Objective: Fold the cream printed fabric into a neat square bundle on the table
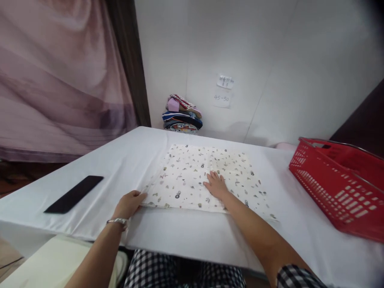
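A white cloth with a small scattered print lies spread on the white-covered table in front of me. My left hand pinches its near left corner between thumb and fingers; a silver bracelet circles that wrist. Flat on the cloth, right of its middle, rests my right hand with the fingers apart. The near edge of the cloth runs roughly straight between the two hands, and the near right corner lies beyond my right forearm.
To the right stands a red perforated plastic basket. A flat black object lies on the table at left. Folded fabrics are stacked by the wall beyond the far edge. A pink curtain hangs at left.
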### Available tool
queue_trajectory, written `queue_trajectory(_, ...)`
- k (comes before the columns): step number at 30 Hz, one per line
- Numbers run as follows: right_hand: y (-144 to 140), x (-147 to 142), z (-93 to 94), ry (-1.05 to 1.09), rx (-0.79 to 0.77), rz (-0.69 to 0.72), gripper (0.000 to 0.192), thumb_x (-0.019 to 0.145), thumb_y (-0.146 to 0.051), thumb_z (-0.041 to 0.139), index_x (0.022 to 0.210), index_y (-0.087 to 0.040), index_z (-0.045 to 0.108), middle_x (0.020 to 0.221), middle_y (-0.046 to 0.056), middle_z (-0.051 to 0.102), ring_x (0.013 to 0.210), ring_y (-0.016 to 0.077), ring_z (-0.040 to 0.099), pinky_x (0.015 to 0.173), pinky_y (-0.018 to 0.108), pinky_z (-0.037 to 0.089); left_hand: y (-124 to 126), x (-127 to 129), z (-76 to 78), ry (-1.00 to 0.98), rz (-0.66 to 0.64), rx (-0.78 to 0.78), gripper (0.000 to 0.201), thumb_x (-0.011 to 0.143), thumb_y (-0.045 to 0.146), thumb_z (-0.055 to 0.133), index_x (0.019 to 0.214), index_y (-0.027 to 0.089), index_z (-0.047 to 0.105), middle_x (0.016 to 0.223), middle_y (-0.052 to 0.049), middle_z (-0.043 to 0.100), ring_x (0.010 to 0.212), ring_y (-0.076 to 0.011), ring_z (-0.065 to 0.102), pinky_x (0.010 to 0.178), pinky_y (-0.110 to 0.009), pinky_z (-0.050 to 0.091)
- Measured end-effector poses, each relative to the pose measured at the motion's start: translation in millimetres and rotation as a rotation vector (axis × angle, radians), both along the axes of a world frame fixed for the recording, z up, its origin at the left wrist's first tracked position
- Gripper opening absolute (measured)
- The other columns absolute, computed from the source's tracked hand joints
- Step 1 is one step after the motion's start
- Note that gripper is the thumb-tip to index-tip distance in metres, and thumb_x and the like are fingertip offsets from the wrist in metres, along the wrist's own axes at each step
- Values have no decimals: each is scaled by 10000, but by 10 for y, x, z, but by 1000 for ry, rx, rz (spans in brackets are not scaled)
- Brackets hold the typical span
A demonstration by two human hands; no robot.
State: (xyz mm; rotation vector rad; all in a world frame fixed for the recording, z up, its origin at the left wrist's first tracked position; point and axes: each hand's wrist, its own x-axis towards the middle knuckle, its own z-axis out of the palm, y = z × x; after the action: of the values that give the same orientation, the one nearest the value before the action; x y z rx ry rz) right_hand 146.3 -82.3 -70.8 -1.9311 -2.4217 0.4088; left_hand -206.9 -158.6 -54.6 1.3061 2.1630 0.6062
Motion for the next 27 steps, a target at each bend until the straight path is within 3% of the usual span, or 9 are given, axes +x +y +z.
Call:
queue_trajectory(4, -117, 163, 88, 37, -74, 39, 613, 893, -536, 204, 1425, -231, 205, 1518, 25, 43, 1384, 192, -22, 1086, 406, -6, 14, 12, 54, 85, -26, -35, 331, 683, 493, 485, 765, 204, 622, 616, -28, 620, 679, -238, 606, 626, -317, 427)
queue_trajectory(9, -503, 503, 92, 68, -51, 62, 593, 901, -521, 189, 1421, -238, 224, 1518, 10, 43, 1385, 176, -13, 1093, 380, 4, 31, 26, 118, 147, -46, -49, 307, 701, 472, 484, 757, 206, 626, 695, -35, 646, 753, -245, 602, 663, -311, 423)
queue_trajectory(18, -1170, 1318, 59, 104, 23, -229, 551, 888, -488, 277, 1365, -229, 370, 1486, 29, 213, 1376, 194, 124, 1101, 404, 69, 104, -42, 54, 169, -16, -104, 270, 696, 477, 512, 793, 250, 619, 650, 24, 635, 820, -245, 594, 676, -281, 421)
queue_trajectory(22, -1160, 1653, 51, 121, 71, -326, 580, 879, -470, 279, 1362, -165, 380, 1471, 64, 251, 1367, 194, 167, 1103, 385, 143, 116, -25, 87, 181, -7, -89, 263, 688, 480, 509, 768, 252, 614, 646, 29, 638, 821, -240, 596, 679, -276, 423)
queue_trajectory(27, -740, 1795, 131, 112, 181, -380, 622, 884, -468, 270, 1404, -127, 285, 1497, 62, 164, 1380, 200, 101, 1107, 367, 150, 90, 13, 168, 174, 28, -96, 252, 664, 498, 511, 713, 268, 602, 571, 53, 619, 780, -227, 599, 646, -260, 424)
